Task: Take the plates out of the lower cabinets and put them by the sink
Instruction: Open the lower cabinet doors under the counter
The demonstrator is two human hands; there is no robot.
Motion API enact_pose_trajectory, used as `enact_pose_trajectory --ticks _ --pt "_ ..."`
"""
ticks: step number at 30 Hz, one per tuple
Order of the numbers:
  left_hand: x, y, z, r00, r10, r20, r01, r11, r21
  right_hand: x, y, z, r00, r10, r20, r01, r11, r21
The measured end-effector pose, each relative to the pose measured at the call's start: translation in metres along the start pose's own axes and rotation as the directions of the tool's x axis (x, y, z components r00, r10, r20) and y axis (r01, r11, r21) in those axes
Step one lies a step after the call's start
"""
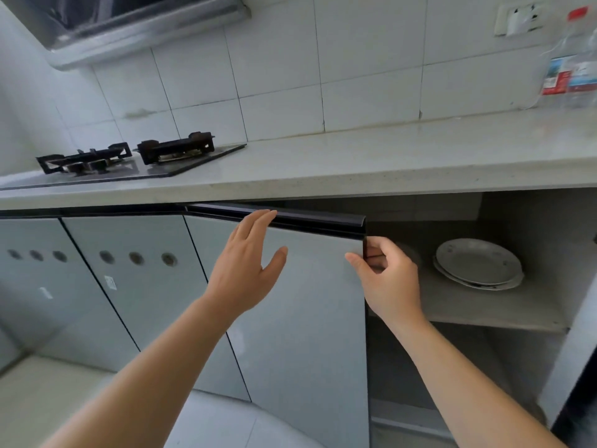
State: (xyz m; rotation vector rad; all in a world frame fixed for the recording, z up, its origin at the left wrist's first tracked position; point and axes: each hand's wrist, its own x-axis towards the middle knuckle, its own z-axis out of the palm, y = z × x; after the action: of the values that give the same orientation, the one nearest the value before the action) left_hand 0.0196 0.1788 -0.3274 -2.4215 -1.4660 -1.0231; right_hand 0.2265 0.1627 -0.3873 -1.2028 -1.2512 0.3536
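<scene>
A short stack of white plates (478,265) lies on the upper shelf (491,312) inside the open lower cabinet at the right. The pale cabinet door (307,318) stands partly swung out, with a black handle strip along its top. My right hand (387,279) grips the door's free right edge, fingers curled behind it and thumb on the front. My left hand (248,263) is open with fingers spread, its fingertips touching the black strip at the door's top. Neither hand touches the plates.
A pale countertop (387,156) runs above the cabinets. A two-burner gas stove (129,156) sits at its left under a range hood (129,24). A clear plastic bottle (571,63) stands at the far right. Closed doors (106,286) fill the left. No sink is in view.
</scene>
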Motion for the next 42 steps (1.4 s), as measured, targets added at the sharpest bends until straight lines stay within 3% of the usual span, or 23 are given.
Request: enact_pose_trajectory --ticks 4,8,12,19,28,42 --pt "0.006 -0.002 -0.010 0.999 0.038 0.029 -0.037 0.998 -0.045 -0.025 -0.016 0.006 1.000 0.015 -0.015 -0.015 1.000 0.003" --pt "0.014 -0.007 -0.005 0.996 -0.051 0.071 0.063 0.982 -0.176 -0.047 -0.032 0.014 0.997 0.011 -0.077 -0.011 1.000 -0.005" --pt "0.013 -0.015 -0.001 0.997 -0.072 -0.029 0.064 0.973 -0.220 -0.057 -0.039 0.019 0.996 0.011 -0.092 -0.015 0.999 -0.034" --pt "0.005 -0.019 0.000 0.994 -0.075 -0.078 0.051 0.962 -0.270 -0.076 -0.050 0.026 0.995 -0.004 -0.098 0.001 1.000 -0.025" --pt "-0.014 -0.037 -0.023 1.000 -0.002 0.023 0.009 0.938 -0.346 -0.095 -0.069 0.013 0.990 0.047 0.131 -0.056 0.996 0.066" --pt "-0.050 -0.054 -0.055 0.996 0.032 0.079 -0.002 0.933 -0.360 -0.124 -0.092 0.027 0.948 0.098 0.302 -0.172 0.958 0.229"
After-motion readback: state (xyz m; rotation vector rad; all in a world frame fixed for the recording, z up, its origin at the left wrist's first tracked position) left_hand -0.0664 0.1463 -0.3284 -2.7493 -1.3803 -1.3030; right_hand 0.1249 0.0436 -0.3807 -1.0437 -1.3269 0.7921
